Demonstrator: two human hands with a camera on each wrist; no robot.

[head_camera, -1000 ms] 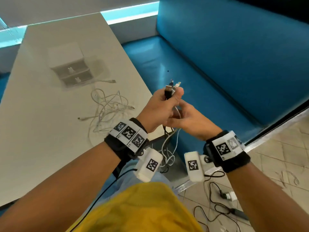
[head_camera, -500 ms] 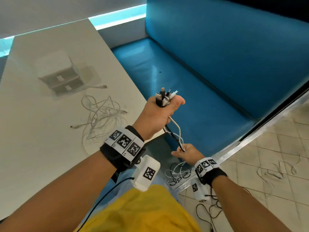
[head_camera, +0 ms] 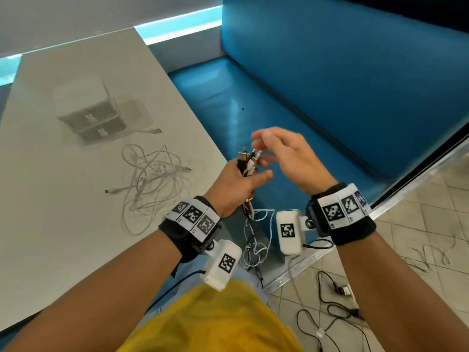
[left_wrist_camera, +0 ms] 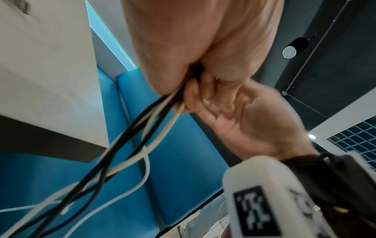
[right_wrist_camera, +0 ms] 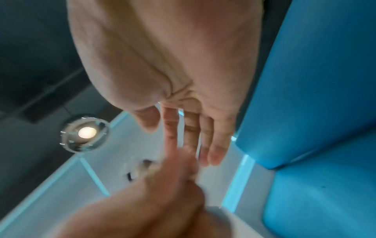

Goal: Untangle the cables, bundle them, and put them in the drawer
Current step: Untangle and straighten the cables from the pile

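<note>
Here the left hand (head_camera: 234,185) gripped a bunch of cables (head_camera: 247,161) by their plug ends, fingers curled tight around them; black and white leads (left_wrist_camera: 130,145) trailed from the fist toward 6 o'clock and hung in loops off the table edge (head_camera: 218,153). The right hand (head_camera: 291,158) hovered just beside the plugs at about 2 o'clock from them, fingers straight and spread, holding nothing. In the right wrist view the fingertips (right_wrist_camera: 211,154) were blurred, so contact with the plugs was uncertain; probably not touching.

A second tangle of white cables (head_camera: 149,181) lay on the table at 9 o'clock from the left hand. The small drawer unit (head_camera: 94,120) stood beyond it, near 10 o'clock, both drawers apparently closed.

Judgement: the step in hand was evening up the plug ends before coiling. To do it well, the left grip should hold firm while the right hand pinches the leads just under the fist and strokes downward, freeing crossings one at a time. Pulling hard risked tightening the knots.
</note>
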